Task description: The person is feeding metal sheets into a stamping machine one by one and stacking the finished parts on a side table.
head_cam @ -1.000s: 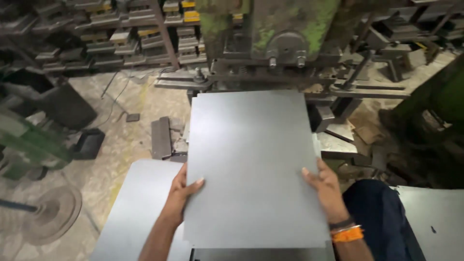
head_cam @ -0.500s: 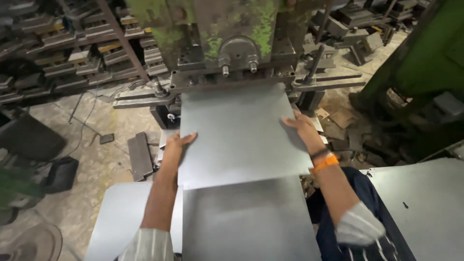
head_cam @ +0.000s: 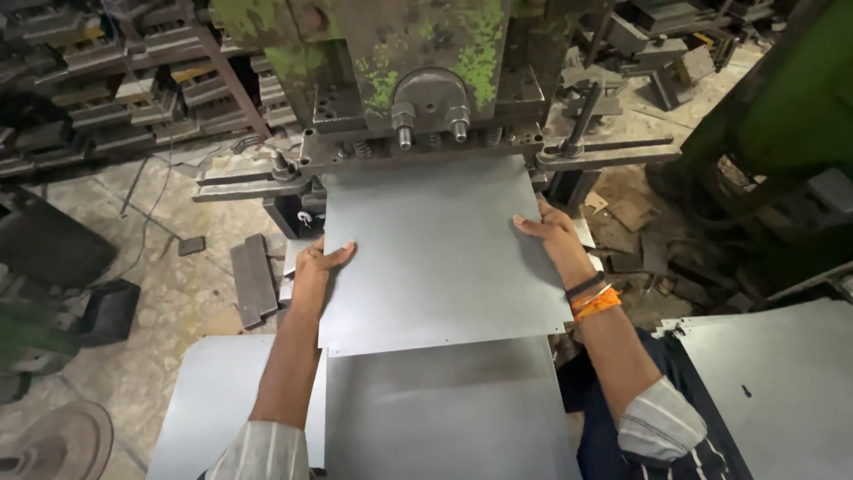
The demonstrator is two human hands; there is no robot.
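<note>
A flat grey metal sheet [head_cam: 440, 258] lies with its far edge under the head of a worn green press machine [head_cam: 418, 71]. My left hand [head_cam: 315, 267] grips the sheet's left edge, thumb on top. My right hand [head_cam: 551, 236] holds the right edge near the far corner; its wrist carries an orange and a dark band. Under the near edge of the held sheet sits another grey sheet [head_cam: 444, 413], flat in front of me.
More grey sheets lie at the lower left [head_cam: 222, 400] and at the right [head_cam: 773, 382]. Racks of metal dies [head_cam: 115, 98] fill the back left. Scrap blocks [head_cam: 253, 280] and debris litter the concrete floor. A green machine body [head_cam: 791, 98] stands at the right.
Both hands have pushed the sheet forward, away from me, so its far edge now sits under the press head. My view has moved closer to the machine.
</note>
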